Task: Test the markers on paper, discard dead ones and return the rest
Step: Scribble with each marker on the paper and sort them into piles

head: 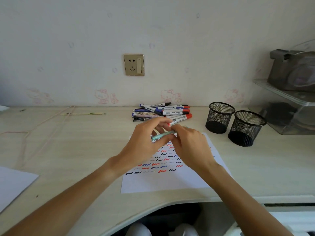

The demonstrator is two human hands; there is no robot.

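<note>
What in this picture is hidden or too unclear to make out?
- Teal pen, head view: its ends are covered by the left hand and right hand, so cap on or off is unclear.
- Paper: upper squiggles hidden under both hands.
- Marker pile: label print too small to read.
- Two mesh cups: insides dark, contents unclear.
- Sheet at left: cut off by the edge.

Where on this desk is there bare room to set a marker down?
Bare desk lies between the pink cord and the test paper, and between the marker pile and the mesh cups. Crowded around the pile and both hands.
</note>
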